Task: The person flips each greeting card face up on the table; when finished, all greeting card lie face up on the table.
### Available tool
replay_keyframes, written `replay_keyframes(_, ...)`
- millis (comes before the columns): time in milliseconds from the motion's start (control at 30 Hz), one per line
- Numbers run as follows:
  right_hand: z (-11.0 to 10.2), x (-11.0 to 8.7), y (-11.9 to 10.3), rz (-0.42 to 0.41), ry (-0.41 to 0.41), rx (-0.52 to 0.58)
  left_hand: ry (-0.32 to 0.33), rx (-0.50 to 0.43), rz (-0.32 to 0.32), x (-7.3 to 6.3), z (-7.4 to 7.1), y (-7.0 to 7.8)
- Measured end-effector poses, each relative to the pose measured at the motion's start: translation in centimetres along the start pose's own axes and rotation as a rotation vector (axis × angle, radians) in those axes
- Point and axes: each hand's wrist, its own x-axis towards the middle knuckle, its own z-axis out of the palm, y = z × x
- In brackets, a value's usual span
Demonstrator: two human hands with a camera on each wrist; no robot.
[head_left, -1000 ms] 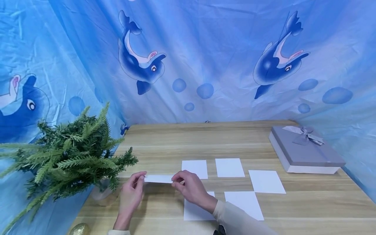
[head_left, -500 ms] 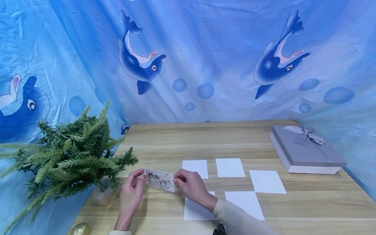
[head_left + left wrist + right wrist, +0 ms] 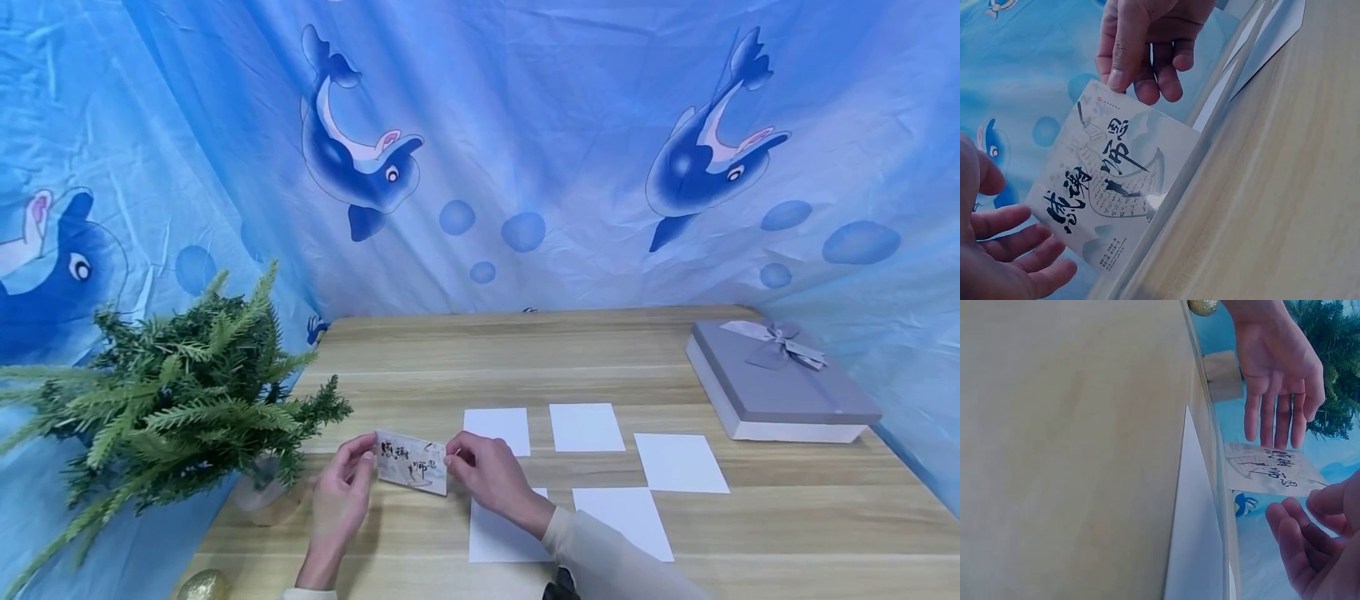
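A square card [image 3: 412,462] with black brush characters and grey ink drawings is held up over the table, its printed face turned to the head camera. My right hand [image 3: 491,473] pinches its upper right corner between thumb and fingers, which shows well in the left wrist view, with the thumb [image 3: 1119,74] on the corner. My left hand [image 3: 341,492] is at the card's left edge. Its fingers [image 3: 1282,422] extend loosely, with the tips right at that edge and the thumb apart from the card.
Several white square sheets [image 3: 681,463] lie on the wooden table [image 3: 525,350] right of the card. A grey-lidded gift box [image 3: 787,375] with a ribbon stands at the right. A potted fir-like plant [image 3: 187,392] and a gold ball [image 3: 204,585] are at the left.
The card has tipped from a thin, plain white strip to show its printed face. My left fingers, earlier gripping its left edge, have loosened; my right hand keeps its pinch.
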Motion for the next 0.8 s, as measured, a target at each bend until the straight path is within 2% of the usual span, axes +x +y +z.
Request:
replay_keyframes(300, 0.06, -0.14, -0.16, 0.083, -0.016, -0.020, -0.008, 0.047, 0.004, -0.25, 0.10, -0.20)
replay_keyframes(500, 0.06, -0.26, -0.32, 0.083, -0.024, -0.008, -0.026, 0.081, -0.001, -0.15, 0.05, -0.34)
replay_keyframes(667, 0.11, -0.32, -0.33, 0.077, -0.074, -0.051, -0.078, 0.149, 0.001, -0.09, 0.18, -0.61)
replay_keyframes(800, 0.16, -0.37, -0.20, 0.059, -0.116, -0.072, -0.097, 0.151, 0.006, -0.04, 0.42, -0.94)
